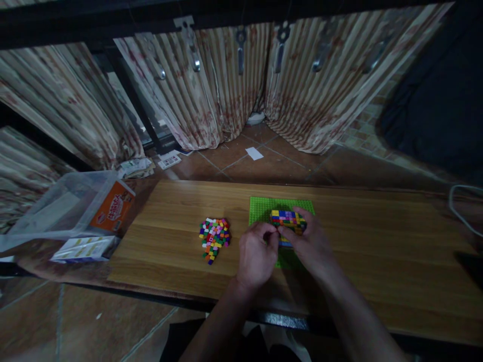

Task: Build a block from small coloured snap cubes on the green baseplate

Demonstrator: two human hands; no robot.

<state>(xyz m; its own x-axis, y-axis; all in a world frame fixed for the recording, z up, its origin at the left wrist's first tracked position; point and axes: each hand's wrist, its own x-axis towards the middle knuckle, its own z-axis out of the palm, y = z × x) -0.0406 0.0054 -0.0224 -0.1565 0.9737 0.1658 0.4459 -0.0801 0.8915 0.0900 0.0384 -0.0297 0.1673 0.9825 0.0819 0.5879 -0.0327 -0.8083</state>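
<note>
A block structure of many-coloured building bricks [287, 217] stands on a green studded baseplate [260, 205]. My right hand [307, 239] wraps round the structure's right side, its thumb on the near face. At the near left corner of the structure is my left hand [258, 251], its thumb and forefinger pinched together. Whatever those fingertips hold, if anything, is too small and hidden to make out. To the left of the baseplate lies a loose pile of small coloured bricks [214, 236] on the wooden table.
The long wooden table [173, 206] runs across the view. Left of it are a clear plastic bin [71, 201], an orange box [112, 206] and a white box [85, 249]. Striped curtains [226, 90] hang beyond, and papers [169, 160] lie on the tiled floor.
</note>
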